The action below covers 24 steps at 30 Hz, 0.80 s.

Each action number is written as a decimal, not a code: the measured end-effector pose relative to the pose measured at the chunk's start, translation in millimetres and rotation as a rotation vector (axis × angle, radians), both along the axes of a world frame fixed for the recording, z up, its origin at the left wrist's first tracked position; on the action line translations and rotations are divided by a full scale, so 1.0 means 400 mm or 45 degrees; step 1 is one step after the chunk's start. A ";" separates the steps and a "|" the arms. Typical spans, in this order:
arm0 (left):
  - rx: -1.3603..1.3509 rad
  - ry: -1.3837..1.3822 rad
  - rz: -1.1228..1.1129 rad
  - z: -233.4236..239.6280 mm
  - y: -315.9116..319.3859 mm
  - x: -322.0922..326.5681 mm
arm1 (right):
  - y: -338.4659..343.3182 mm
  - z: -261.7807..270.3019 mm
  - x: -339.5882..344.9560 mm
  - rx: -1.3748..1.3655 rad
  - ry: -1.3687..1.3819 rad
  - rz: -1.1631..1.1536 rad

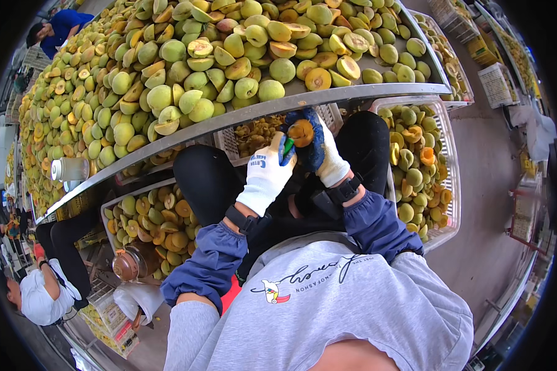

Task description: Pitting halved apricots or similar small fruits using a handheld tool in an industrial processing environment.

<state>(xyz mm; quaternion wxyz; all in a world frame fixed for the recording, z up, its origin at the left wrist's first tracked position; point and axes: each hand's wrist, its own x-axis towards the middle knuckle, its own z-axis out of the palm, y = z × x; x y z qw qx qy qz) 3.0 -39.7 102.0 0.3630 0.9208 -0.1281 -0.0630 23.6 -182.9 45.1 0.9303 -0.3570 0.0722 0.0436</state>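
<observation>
My left hand (pixel 268 168), in a white glove with blue-coated fingers, grips the green handle of a small tool (pixel 288 145); the tool's working end is hidden. Beside it my right hand (pixel 324 150), in a similar glove, holds an orange-brown piece of stone fruit (pixel 301 133). The hands are close together above my lap, just below the metal edge of a table (pixel 260 114). Whole and halved green-yellow stone fruits (pixel 159 97) are heaped on that table. Under the hands, partly hidden, a plastic crate (pixel 227 144) holds small brownish-yellow scraps (pixel 255 137).
Crates of fruit halves stand at my right (pixel 452 185) and left (pixel 106 218). A lidded jar (pixel 64 169) is on the table's left edge, a brown-lidded container (pixel 129 265) by the left crate. Co-workers are at the far left (pixel 46 290) and upper left (pixel 65 28).
</observation>
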 end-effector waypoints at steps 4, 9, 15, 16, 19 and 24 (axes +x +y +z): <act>0.266 -0.147 -0.079 -0.009 -0.019 -0.021 | 0.021 0.044 0.000 0.269 0.428 -0.124; 0.270 -0.144 -0.166 -0.010 -0.031 -0.037 | 0.031 -0.020 0.000 0.345 0.375 -0.121; -0.812 1.171 0.041 -0.031 0.029 -0.004 | 0.030 -0.112 0.007 0.256 0.398 0.185; -1.176 1.394 0.160 -0.039 0.039 -0.001 | 0.036 -0.091 0.009 0.358 0.481 0.226; -1.962 1.671 0.154 -0.148 0.083 0.049 | 0.030 -0.083 0.024 0.352 0.623 0.289; -1.507 1.443 0.728 -0.172 0.093 0.079 | -0.096 0.097 -0.014 -0.295 0.343 0.148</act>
